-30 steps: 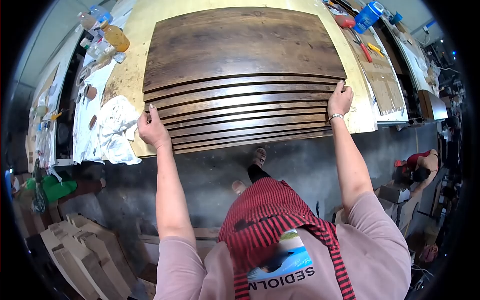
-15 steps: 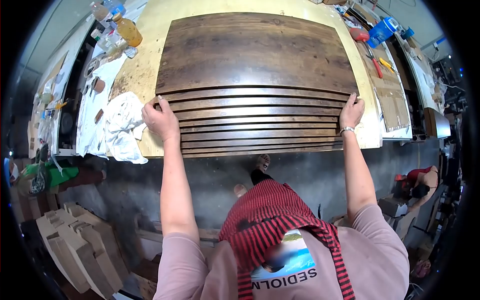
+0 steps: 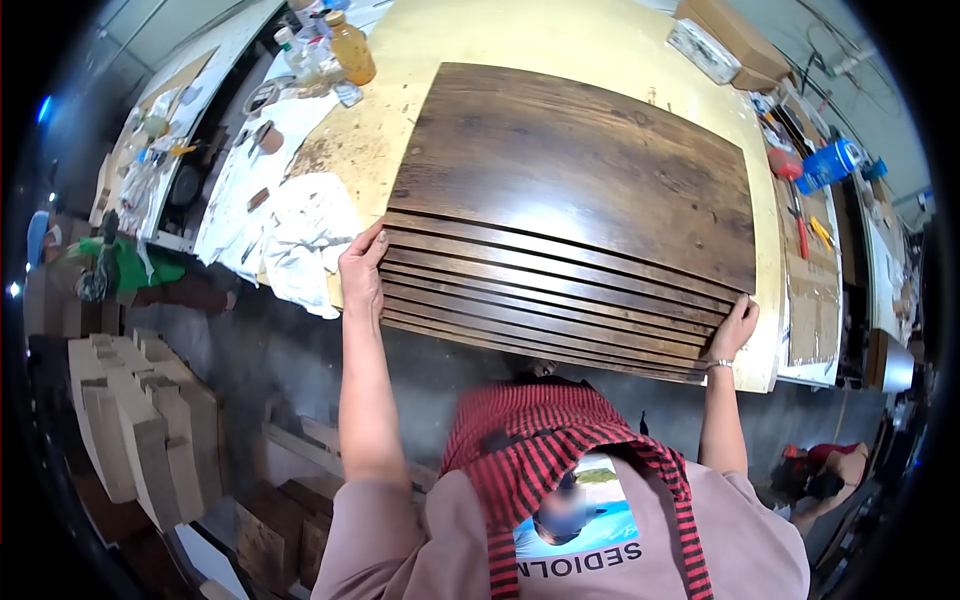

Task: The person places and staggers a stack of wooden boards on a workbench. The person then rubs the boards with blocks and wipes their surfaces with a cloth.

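Several dark brown wood-grain panels lie stacked in front of me, their front edges staggered like steps. The top wooden panel [image 3: 580,170] shows its whole broad face. At its left front corner my left hand [image 3: 362,270] is closed on the edge, thumb on top and fingers down the side. My right hand [image 3: 734,328], wearing a bracelet, grips the right front corner in the same way. The fingers' undersides are hidden, so I cannot tell whether they also touch the lower panels.
A yellowish worktable [image 3: 410,40] bears the stack. At left are a white cloth [image 3: 305,235] and an amber bottle [image 3: 350,48]. To the right lie a blue jug [image 3: 828,165] and red-handled tool [image 3: 801,235]. Cardboard pieces [image 3: 150,430] stand lower left; another person [image 3: 835,470] is lower right.
My view has turned, so the stack now appears slanted, lower at its right. Both hands remain at the top panel's front corners. A box at the back right has come further into view.
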`<control>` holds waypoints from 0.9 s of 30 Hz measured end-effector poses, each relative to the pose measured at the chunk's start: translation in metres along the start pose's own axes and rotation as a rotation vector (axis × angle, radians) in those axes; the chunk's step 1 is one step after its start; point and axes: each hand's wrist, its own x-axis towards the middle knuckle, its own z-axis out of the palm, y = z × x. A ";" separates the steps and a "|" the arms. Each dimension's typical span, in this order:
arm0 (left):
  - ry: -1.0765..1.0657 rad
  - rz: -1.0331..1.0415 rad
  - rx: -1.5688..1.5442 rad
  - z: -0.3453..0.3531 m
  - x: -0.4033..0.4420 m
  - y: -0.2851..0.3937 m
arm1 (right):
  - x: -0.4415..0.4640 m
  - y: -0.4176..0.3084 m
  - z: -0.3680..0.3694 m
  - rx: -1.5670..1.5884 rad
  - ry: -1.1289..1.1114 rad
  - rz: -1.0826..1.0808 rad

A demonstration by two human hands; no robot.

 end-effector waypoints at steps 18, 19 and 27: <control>0.060 0.487 0.817 -0.076 0.085 0.065 | -0.081 -0.171 0.092 -0.225 -0.046 -0.543; 0.160 0.621 1.168 -0.077 0.083 0.079 | -0.086 -0.181 0.107 -0.235 -0.085 -0.542; -0.102 0.609 1.100 -0.083 0.113 0.106 | -0.114 -0.201 0.151 -0.462 -0.085 -0.595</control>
